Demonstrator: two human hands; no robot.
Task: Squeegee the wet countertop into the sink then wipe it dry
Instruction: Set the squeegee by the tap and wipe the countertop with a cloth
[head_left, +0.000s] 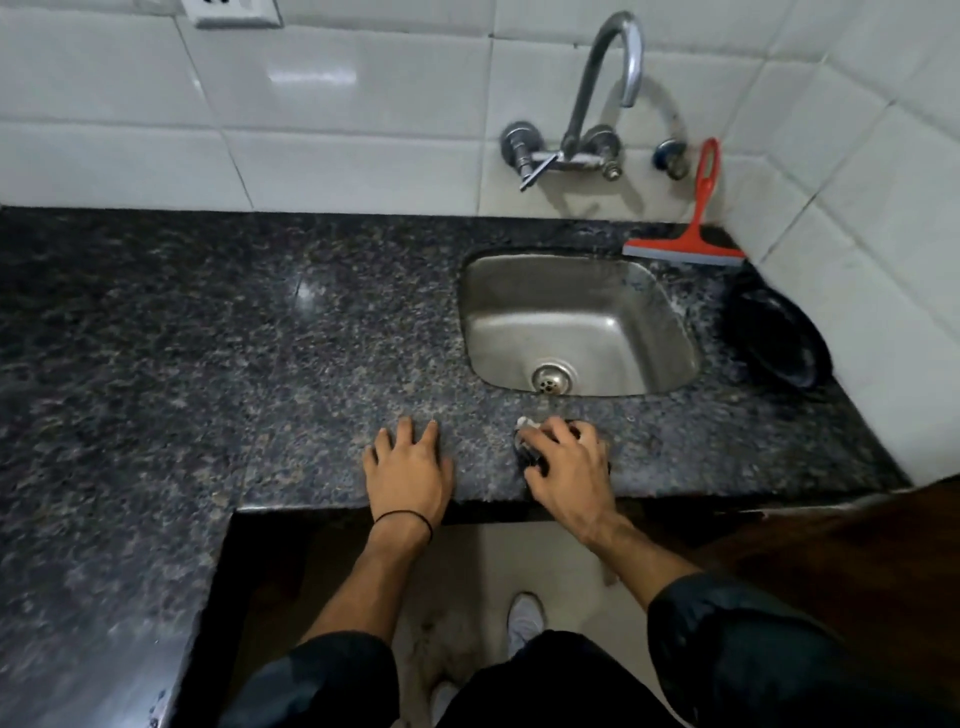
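Note:
A dark speckled granite countertop (260, 338) holds a steel sink (579, 322) at the right. My right hand (569, 467) presses a dark cloth (530, 451) with a pale patch onto the counter just in front of the sink. My left hand (410, 465) lies flat on the counter to its left, fingers spread, holding nothing. A red squeegee (688, 236) leans upright against the tiled wall behind the sink's far right corner, blade down, away from both hands.
A wall-mounted tap (597, 88) arches over the sink. A black pan or plate (779, 338) leans by the right wall. The counter's front edge (467, 506) runs under my wrists and turns toward me at the left. A wall socket (234, 13) sits top left.

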